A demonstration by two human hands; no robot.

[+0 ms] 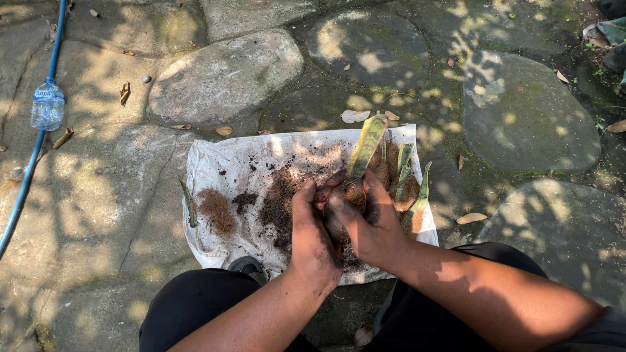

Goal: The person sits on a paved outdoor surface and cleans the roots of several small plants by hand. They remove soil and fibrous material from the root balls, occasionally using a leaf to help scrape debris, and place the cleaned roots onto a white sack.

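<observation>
Both my hands grip the brown root ball (354, 194) of a plant with long green and yellow leaves (366, 146), held over a white plastic sheet (222, 163) spread on the stone ground. My left hand (312, 236) clasps the root ball from the left. From the right, my right hand (368, 225) wraps around it, fingers dirty with soil. More long leaves (417, 195) lie on the sheet just right of my hands.
Loose dark soil (277, 205) and a tuft of brown roots (215, 210) lie on the sheet. A small clear water bottle (47, 105) and a blue hose (32, 163) are at the left. Flat paving stones (225, 75) with dry leaves surround the sheet.
</observation>
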